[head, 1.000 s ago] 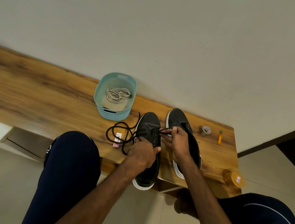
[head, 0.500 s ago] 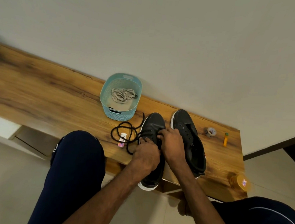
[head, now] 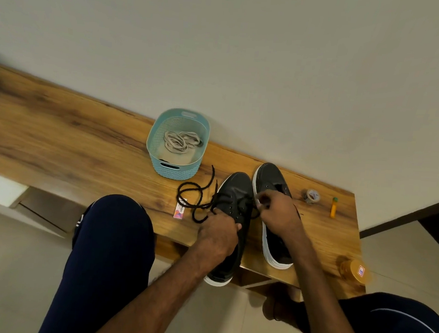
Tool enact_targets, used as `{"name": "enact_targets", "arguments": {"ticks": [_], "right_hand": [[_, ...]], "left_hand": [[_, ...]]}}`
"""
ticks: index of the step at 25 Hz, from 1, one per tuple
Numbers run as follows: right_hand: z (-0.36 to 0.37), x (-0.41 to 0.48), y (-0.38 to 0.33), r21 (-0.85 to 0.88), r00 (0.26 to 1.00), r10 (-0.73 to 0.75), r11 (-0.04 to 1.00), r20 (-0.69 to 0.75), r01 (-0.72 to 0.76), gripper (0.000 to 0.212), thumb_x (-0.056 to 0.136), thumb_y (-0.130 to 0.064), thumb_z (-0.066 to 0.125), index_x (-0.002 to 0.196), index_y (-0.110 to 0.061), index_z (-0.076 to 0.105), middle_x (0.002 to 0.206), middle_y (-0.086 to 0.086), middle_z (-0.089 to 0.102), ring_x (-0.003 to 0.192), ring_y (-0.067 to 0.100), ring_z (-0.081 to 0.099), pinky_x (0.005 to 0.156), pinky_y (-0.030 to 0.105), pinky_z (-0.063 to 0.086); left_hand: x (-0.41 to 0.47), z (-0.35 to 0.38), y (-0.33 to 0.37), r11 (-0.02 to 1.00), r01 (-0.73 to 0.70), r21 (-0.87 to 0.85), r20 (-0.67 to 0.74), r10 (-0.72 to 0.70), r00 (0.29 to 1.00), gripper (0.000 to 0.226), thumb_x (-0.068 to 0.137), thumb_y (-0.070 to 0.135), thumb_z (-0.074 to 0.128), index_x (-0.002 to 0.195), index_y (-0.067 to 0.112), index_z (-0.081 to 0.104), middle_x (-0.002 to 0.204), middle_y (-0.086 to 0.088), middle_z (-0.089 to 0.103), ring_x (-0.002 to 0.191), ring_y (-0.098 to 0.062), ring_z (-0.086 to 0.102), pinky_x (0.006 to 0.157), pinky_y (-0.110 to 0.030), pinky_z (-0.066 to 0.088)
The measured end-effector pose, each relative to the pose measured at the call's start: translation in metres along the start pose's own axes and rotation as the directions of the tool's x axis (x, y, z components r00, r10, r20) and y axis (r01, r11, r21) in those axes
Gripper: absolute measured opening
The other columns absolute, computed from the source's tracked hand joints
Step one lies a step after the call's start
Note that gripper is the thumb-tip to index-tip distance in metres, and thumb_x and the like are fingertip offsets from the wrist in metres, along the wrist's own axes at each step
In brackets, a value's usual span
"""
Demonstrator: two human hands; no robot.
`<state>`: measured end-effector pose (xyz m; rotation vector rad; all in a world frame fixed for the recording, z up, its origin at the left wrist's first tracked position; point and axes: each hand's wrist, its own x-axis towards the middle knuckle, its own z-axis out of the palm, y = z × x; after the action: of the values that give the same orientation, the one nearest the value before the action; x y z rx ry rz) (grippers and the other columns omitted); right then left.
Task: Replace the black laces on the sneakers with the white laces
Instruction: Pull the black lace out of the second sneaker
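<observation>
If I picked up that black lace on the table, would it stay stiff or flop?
Probably floppy: the black lace lies in loose curly loops on the table. It looks thin, so likely light. One end seems threaded in a sneaker, so it may tug rather than lift free.

Wood-grain surface, long edge against the wall.

- teal basket standing at the back, near the middle
- loose black lace coiled just in front of the basket, its far end running onto the first sneaker
- small pink-and-white packet lying flat under the lace loops
- first sneaker: toe to the wall, heel hanging over the front edge
- second sneaker: just beside it on the right, toe to the wall, fully on the surface
- tape roll right of the second sneaker, then an orange tube with a green cap, the two apart
- orange-lidded jar at the front right corner, blurred
</observation>
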<state>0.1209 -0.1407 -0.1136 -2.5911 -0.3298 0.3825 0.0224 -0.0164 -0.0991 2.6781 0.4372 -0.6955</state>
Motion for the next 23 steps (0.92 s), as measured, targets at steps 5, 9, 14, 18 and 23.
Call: {"name": "enact_targets", "arguments": {"ticks": [5,9,14,18,23], "right_hand": [[0.044,0.001,-0.019,-0.281,0.982,-0.189,0.943,-0.013,0.178,0.026,0.1,-0.015,0.052,0.122,-0.012,0.064,0.119,0.008,0.057,0.11,0.025,0.053,0.091,0.039,0.049],[0.048,0.001,-0.011,-0.226,0.982,-0.16,0.965,-0.1,0.134,0.02,0.096,-0.005,0.054,0.112,-0.007,0.067,0.113,0.01,0.054,0.105,0.027,0.053,0.088,0.035,0.045],[0.048,0.001,-0.005,-0.058,0.985,-0.171,0.984,-0.006,0.17,0.021,0.094,-0.017,0.062,0.111,-0.013,0.072,0.109,0.001,0.052,0.105,0.02,0.05,0.092,0.04,0.048],[0.053,-0.005,-0.009,0.14,0.979,-0.072,0.985,-0.191,0.1,0.006,0.09,-0.013,0.069,0.092,-0.015,0.074,0.096,-0.007,0.057,0.088,0.008,0.054,0.087,0.037,0.052],[0.015,-0.009,-0.022,0.605,0.904,0.164,0.787,-0.394,0.121,0.009,0.094,-0.016,0.063,0.092,-0.019,0.071,0.092,-0.002,0.07,0.089,0.011,0.064,0.083,0.032,0.055]], "left_hand": [[-0.001,0.003,0.0,1.0,0.004,0.013,-0.016,-0.004,1.0,0.066,0.105,0.042,0.034,0.147,-0.007,0.022,0.144,-0.023,0.04,0.125,-0.03,0.047,0.096,-0.04,0.05],[0.0,0.002,0.0,0.999,-0.019,0.025,-0.019,0.019,1.0,0.054,0.107,0.033,0.032,0.144,-0.006,0.031,0.147,-0.023,0.039,0.126,-0.03,0.047,0.097,-0.041,0.05],[0.0,0.003,-0.001,0.999,-0.03,-0.012,-0.033,0.03,0.999,0.049,0.107,0.033,0.032,0.141,-0.001,0.035,0.145,-0.023,0.04,0.122,-0.029,0.049,0.096,-0.04,0.05],[0.002,0.005,-0.002,0.999,-0.02,-0.03,-0.039,0.019,0.999,0.047,0.107,0.033,0.034,0.14,0.0,0.037,0.145,-0.023,0.04,0.124,-0.03,0.049,0.096,-0.041,0.05],[0.01,0.009,-0.007,0.998,-0.061,-0.003,0.005,0.061,0.998,0.037,0.103,0.031,0.046,0.136,0.014,0.049,0.133,-0.017,0.044,0.116,-0.026,0.053,0.088,-0.035,0.051]]}}
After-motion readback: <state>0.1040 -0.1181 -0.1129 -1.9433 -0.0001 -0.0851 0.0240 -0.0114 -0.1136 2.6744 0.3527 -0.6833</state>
